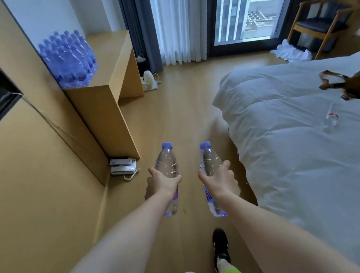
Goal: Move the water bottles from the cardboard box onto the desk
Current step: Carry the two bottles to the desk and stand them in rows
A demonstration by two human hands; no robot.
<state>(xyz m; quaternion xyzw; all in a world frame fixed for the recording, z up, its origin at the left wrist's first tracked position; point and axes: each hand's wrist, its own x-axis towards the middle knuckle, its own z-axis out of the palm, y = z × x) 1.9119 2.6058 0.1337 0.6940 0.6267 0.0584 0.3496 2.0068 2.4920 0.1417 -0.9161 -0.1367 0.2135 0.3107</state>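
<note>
My left hand grips a clear water bottle with a purple cap around its middle, held out over the floor. My right hand grips a second such bottle the same way. Both bottles point cap-forward, side by side and apart. Ahead on the left stands the wooden desk, and several purple-capped water bottles stand grouped on its near end against the wall. The cardboard box is not in view.
A bed with a white duvet fills the right side, with a brown bag on it. A telephone lies on the floor by the desk's side panel. A kettle sits on the floor beyond the desk. A wooden chair stands by the window.
</note>
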